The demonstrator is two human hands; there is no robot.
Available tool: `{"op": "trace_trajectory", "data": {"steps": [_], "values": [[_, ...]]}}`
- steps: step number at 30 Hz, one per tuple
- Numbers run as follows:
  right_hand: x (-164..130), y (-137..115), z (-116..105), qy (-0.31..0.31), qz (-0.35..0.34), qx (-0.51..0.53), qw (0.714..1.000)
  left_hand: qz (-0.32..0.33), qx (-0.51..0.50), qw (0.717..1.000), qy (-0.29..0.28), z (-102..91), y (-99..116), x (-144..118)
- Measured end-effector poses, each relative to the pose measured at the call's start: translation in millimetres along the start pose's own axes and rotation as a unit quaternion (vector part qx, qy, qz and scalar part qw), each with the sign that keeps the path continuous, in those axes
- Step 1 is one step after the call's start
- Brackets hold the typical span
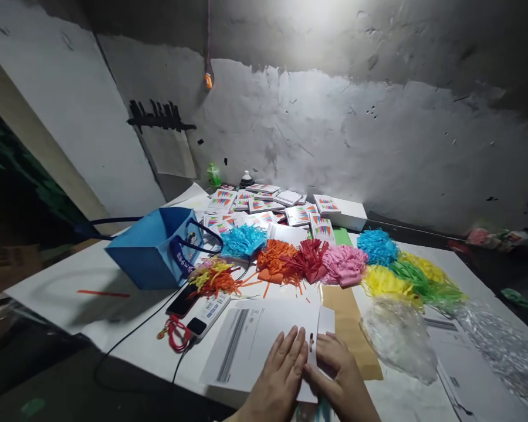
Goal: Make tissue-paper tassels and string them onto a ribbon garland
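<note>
Both hands, left (284, 366) and right (334, 366), lie flat, fingers outstretched, gripping nothing, on paper (264, 337) at the table's (70, 281) near edge, wrists cut off.

Dim room, one lamp overhead.
Your light glares on the wall (334, 17) at twelve o'clock; edges darken and bend.
</note>
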State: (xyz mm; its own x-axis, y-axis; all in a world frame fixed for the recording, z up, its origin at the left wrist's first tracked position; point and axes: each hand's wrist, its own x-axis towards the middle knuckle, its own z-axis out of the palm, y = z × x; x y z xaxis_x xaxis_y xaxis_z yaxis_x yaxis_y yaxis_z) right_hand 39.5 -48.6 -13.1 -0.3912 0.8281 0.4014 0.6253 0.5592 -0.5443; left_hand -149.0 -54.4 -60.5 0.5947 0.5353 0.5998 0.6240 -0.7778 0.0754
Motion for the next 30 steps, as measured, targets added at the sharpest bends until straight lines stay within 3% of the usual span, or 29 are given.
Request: {"op": "trace_trajectory", "data": {"steps": [2, 5, 7, 9, 11, 13, 18, 20, 22, 25, 28, 30], "values": [[-3, 2, -5, -0.008, -0.033, -0.010, 0.999, -0.014, -0.026, 1.000, 0.001, 0.0, -5, -2], [-9, 11, -30, -0.033, -0.140, -0.059, 0.988, -0.124, -0.040, 0.992, -0.006, -15.7, -29, 13], [-12, 20, -49, -0.051, -0.203, -0.095, 0.973, -0.195, -0.073, 0.977, -0.040, -29.1, -49, 30], [-13, 32, -66, -0.053, -0.230, -0.136, 0.962, -0.222, -0.134, 0.962, -0.090, -37.7, -61, 48], [-15, 46, -76, -0.041, -0.216, -0.184, 0.958, -0.232, -0.159, 0.954, -0.101, -38.3, -62, 61], [-18, 61, -78, -0.005, -0.188, -0.208, 0.960, -0.235, -0.143, 0.959, -0.064, -31.8, -52, 69], [-34, 84, -52, 0.152, -0.069, -0.151, 0.974, -0.241, -0.123, 0.963, 0.004, -4.7, -16, 74], [-38, 88, -44, 0.171, -0.037, -0.100, 0.979, -0.257, -0.127, 0.958, 0.014, 4.0, -6, 75], [-39, 92, -45, 0.133, -0.031, -0.036, 0.990, -0.257, -0.130, 0.957, 0.020, 10.4, -1, 75], [-30, 100, -60, 0.014, 0.026, 0.074, 0.997, -0.226, -0.134, 0.965, 0.006, 16.1, -1, 75], [-12, 101, -77, -0.127, 0.100, 0.225, 0.961, -0.185, -0.159, 0.969, -0.031, 19.0, -7, 71], [1, 95, -82, -0.227, 0.102, 0.274, 0.929, -0.160, -0.193, 0.966, -0.058, 19.2, -12, 67]]}}
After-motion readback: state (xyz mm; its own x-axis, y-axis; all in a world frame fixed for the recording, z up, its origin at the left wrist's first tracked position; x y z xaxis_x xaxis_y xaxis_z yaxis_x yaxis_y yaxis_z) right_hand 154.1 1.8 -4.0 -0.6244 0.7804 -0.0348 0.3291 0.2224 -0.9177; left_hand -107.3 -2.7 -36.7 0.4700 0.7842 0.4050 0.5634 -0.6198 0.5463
